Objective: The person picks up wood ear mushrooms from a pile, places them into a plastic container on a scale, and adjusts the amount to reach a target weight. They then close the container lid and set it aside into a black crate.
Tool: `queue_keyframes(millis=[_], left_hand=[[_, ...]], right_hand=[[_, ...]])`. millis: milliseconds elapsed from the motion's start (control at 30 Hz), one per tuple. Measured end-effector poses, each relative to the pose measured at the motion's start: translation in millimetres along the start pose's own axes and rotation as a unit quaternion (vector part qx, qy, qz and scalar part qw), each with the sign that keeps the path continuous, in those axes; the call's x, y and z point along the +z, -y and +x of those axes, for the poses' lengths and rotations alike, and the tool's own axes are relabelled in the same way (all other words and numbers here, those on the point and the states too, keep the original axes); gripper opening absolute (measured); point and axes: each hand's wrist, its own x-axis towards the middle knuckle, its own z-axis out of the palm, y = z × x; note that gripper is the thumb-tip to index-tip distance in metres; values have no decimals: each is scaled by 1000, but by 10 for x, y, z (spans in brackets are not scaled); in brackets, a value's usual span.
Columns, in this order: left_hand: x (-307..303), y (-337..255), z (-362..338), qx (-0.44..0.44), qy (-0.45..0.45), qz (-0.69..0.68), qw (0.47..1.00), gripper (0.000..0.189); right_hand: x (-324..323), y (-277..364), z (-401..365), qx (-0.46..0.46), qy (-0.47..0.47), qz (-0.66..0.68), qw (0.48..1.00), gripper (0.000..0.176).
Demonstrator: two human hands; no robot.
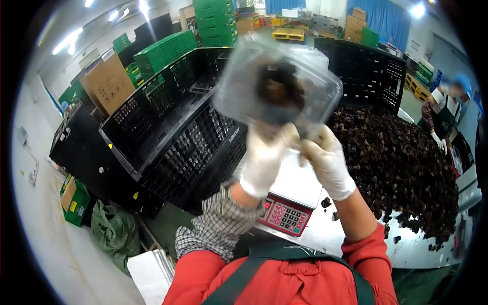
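Both gloved hands lift a clear plastic clamshell box (231, 94) above the digital scale (286, 216). Inside the box lies a blurred dark brown clump (279, 89), which resembles the heaped pieces nearby. My left hand (267, 157) is closed on the near left edge of the box. On its near right edge, my right hand (328, 160) pinches with thumb and fingers. The scale has a white platform and a red keypad panel; its platform lies partly behind my hands. To the right spreads a big heap of dark, curled wood-ear-like mushrooms (396, 168).
Black perforated crates (203, 147) stand to the left, with a cardboard box (108, 81) behind. Green crates (214, 23) are stacked at the back. A co-worker (447, 109) stands beyond the heap. Loose pieces lie on the metal table (330, 236).
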Motion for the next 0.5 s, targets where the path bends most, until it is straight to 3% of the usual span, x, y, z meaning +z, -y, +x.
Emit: queue_keyframes(millis=[67,100,133,200,267,333,400,433,500], left_hand=[[124,-430,478,-22,-47,-84,995,43],[-62,-629,762,45,10,107,993,37],[-251,-904,1041,32,-8,152,988,31],[-627,-1457,1601,2,-42,239,970,25],[-1176,-1779,1864,-31,-142,401,904,33],[-1943,-2003,2055,-208,-103,555,798,32],[-2468,-1802,2048,-260,-217,583,738,34],[-2950,-1663,2101,-280,-199,611,714,35],[-3083,-1409,2099,-304,-260,557,728,42]], right_hand=[[178,184,89,-54,32,74,995,46],[167,360,41,-67,40,37,996,56],[58,400,1,-116,33,-31,992,59],[-299,402,-156,-124,8,-75,989,49],[-858,328,-372,13,-49,-153,987,36],[-1213,167,-680,108,-178,-189,960,27],[-1604,-133,-1054,162,-243,-239,926,24],[-1705,-224,-1245,197,-273,-203,919,23],[-1850,-364,-1586,230,-330,-155,903,21]])
